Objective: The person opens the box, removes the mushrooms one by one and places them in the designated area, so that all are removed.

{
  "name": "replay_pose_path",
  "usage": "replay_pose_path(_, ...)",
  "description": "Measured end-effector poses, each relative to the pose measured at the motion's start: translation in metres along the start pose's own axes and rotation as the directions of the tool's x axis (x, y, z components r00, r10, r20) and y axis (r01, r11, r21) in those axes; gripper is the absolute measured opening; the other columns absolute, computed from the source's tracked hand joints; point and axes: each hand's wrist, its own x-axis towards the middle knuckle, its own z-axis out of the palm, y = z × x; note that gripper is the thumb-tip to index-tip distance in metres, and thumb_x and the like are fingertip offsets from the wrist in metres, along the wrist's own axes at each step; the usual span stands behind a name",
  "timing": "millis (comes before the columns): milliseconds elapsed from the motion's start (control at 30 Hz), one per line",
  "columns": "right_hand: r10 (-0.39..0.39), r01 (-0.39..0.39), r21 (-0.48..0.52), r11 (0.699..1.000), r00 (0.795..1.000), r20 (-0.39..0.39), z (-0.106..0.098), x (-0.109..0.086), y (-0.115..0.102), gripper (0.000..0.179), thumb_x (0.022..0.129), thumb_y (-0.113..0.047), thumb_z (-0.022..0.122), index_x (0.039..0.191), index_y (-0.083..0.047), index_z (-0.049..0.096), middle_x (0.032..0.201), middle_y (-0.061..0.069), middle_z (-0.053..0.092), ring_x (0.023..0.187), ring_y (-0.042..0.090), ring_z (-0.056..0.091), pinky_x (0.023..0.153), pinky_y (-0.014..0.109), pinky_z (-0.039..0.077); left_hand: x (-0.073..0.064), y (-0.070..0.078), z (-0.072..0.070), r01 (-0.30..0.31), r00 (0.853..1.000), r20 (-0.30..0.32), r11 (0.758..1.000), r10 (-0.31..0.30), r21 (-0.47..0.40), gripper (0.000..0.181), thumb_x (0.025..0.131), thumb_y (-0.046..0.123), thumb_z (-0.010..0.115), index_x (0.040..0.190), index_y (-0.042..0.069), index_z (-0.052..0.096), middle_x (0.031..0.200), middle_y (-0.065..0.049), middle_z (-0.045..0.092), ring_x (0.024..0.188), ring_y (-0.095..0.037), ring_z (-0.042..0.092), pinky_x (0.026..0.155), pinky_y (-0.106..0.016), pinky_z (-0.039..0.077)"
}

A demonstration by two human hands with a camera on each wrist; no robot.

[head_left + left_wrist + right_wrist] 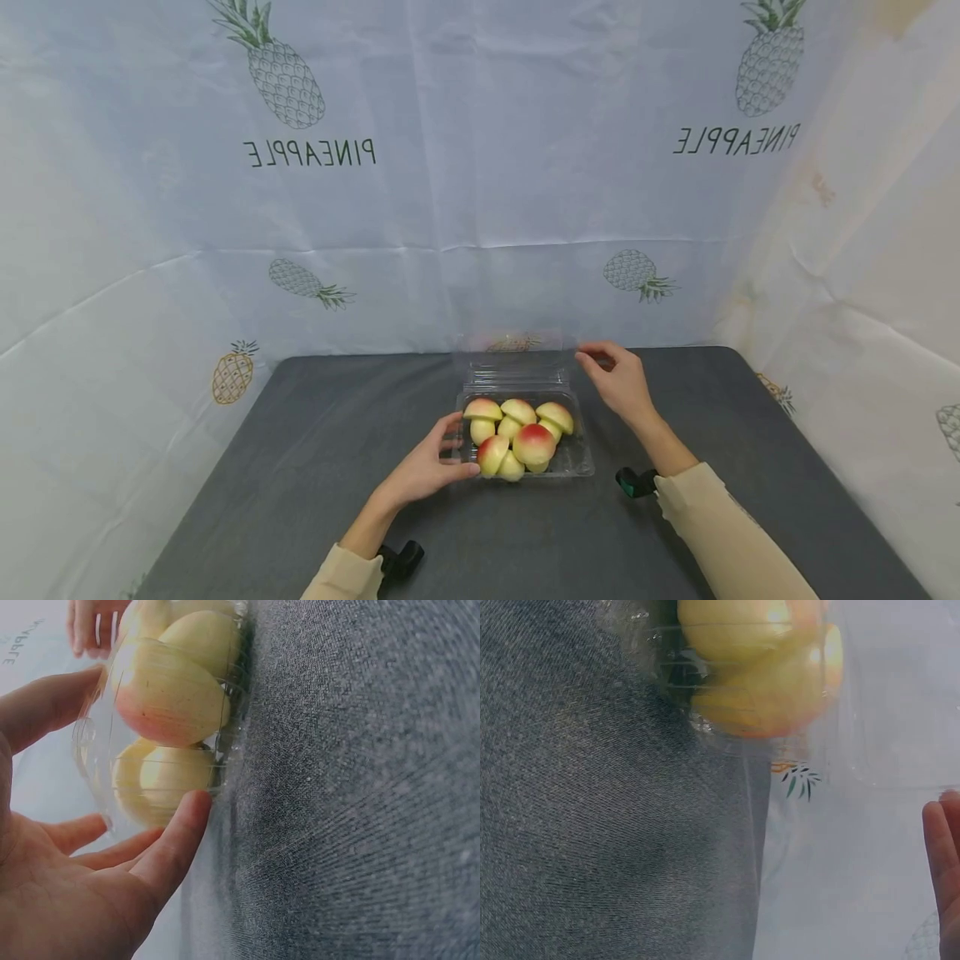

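A clear plastic clamshell box [581, 462] sits on the dark table with its lid [517, 360] raised at the back. Inside lie several mushroom-shaped pieces [534, 444], yellow with red-blushed tops. My left hand [427, 462] holds the box's left end, thumb at the front corner and fingers along the side. Close up in the left wrist view, the left thumb [191, 825] touches the clear wall. My right hand [622, 383] pinches the right edge of the upright lid between thumb and forefinger. Only its fingertips [934, 817] show in the right wrist view, at the lid's edge.
The dark grey table [322, 467] extends around the box. Behind it hangs a pale cloth [517, 192] printed with pineapples, and similar cloth covers both sides. A black wrist strap piece [636, 482] shows by the right sleeve, another [402, 562] by the left.
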Motion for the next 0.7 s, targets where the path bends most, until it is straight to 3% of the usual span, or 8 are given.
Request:
replay_pose_path(100, 0.021, -0.021, 0.004, 1.000, 1.000, 0.012, 0.002, 0.002, 0.004, 0.028, 0.099, -0.017, 0.070, 0.118, 0.003, 0.070, 0.114, 0.019, 0.070, 0.103, 0.034, 0.066, 0.088, 0.051, 0.057, 0.001, 0.000, -0.001, -0.003, 1.000, 0.006, 1.000, 0.003, -0.005, 0.095, 0.092, 0.032, 0.079, 0.162, 0.008, 0.019, 0.159, -0.024, 0.030, 0.138, -0.044, 0.043, 0.103, -0.055, 0.049)
replay_pose_path(167, 0.042, -0.042, 0.001, 0.999, 0.999, 0.024, 0.003, 0.002, 0.007, 0.030, 0.099, -0.019, 0.070, 0.119, 0.003, 0.070, 0.114, 0.020, 0.069, 0.104, 0.035, 0.066, 0.089, 0.054, 0.056, 0.001, -0.001, -0.001, -0.003, 1.000, 0.010, 1.000, 0.003, -0.008, 0.096, 0.092, 0.031, 0.079, 0.162, 0.008, 0.018, 0.159, -0.024, 0.029, 0.138, -0.045, 0.043, 0.103, -0.055, 0.049)
replay_pose_path(400, 0.100, -0.100, -0.005, 0.995, 0.993, 0.063, 0.007, 0.002, 0.017, 0.032, 0.100, -0.022, 0.069, 0.121, 0.003, 0.069, 0.113, 0.019, 0.069, 0.103, 0.035, 0.066, 0.090, 0.055, 0.055, 0.002, -0.002, 0.000, -0.001, 1.000, 0.014, 1.000, 0.001, -0.009, 0.096, 0.092, 0.032, 0.078, 0.162, 0.009, 0.018, 0.159, -0.024, 0.029, 0.139, -0.045, 0.043, 0.103, -0.055, 0.048)
replay_pose_path(700, 0.108, -0.107, -0.013, 0.994, 0.990, 0.085, 0.014, 0.001, 0.029, 0.030, 0.100, -0.018, 0.069, 0.122, 0.002, 0.069, 0.110, 0.018, 0.070, 0.097, 0.033, 0.067, 0.087, 0.052, 0.056, 0.002, 0.000, -0.001, 0.007, 1.000, 0.012, 1.000, -0.007, -0.001, 0.095, 0.092, 0.032, 0.078, 0.162, 0.008, 0.018, 0.158, -0.024, 0.030, 0.138, -0.045, 0.044, 0.104, -0.055, 0.048)
